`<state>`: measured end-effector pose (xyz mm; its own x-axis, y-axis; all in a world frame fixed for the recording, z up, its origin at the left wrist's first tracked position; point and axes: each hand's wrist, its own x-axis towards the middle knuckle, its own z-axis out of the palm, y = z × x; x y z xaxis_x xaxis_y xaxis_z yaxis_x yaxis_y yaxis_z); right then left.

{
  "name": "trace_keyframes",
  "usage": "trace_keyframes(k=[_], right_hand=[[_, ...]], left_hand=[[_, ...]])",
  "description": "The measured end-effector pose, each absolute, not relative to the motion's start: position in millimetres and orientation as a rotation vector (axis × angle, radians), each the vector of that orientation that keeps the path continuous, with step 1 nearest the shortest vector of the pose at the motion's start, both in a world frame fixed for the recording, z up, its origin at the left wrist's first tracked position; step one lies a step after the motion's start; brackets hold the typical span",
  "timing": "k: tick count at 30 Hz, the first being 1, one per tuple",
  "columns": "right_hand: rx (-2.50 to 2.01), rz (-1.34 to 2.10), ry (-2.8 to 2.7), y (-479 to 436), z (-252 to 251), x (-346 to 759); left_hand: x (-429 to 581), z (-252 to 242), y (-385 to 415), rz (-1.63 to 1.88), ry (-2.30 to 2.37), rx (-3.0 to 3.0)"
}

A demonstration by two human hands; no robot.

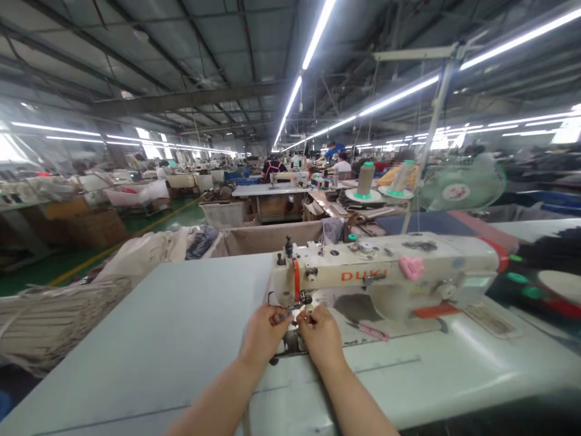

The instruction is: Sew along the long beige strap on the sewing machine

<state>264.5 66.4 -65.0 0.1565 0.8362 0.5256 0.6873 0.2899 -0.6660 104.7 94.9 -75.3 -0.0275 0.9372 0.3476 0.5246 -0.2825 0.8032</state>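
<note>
A white sewing machine (336,272) with orange lettering stands on the pale table (190,327). Both my hands are at its needle end, close to each other. My left hand (264,330) is closed, thumb and fingertips pinched just left of the needle area. On the other side, my right hand (321,332) is also closed in a pinch, its fingertips by the presser foot. Whatever lies between the fingertips is too small to make out. Pink-handled thread snips (373,330) lie on the machine bed, right of my right hand.
Thread cones (365,180) stand on a rack behind the machine, near a green fan (458,188). A cloth-lined bin (267,239) adjoins the table's far edge. Stacked fabric pieces (59,321) lie at the left. People work at other tables farther back.
</note>
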Motion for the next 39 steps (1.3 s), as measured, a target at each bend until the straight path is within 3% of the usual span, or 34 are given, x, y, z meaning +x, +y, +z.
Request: trace_keyframes(k=[9,17,39], right_hand=[[-1.338,0.155,-1.620,28,-59,271],[-1.088,0.140,-1.754,21,-59,267],[-1.088,0.196,-1.619,23,-55,276]], left_hand=[[89,-50,73,1.635,1.322,1.953],[97,-35,52,1.318,0.732,2.172],[101,-48,74,1.095,0.816,1.895]])
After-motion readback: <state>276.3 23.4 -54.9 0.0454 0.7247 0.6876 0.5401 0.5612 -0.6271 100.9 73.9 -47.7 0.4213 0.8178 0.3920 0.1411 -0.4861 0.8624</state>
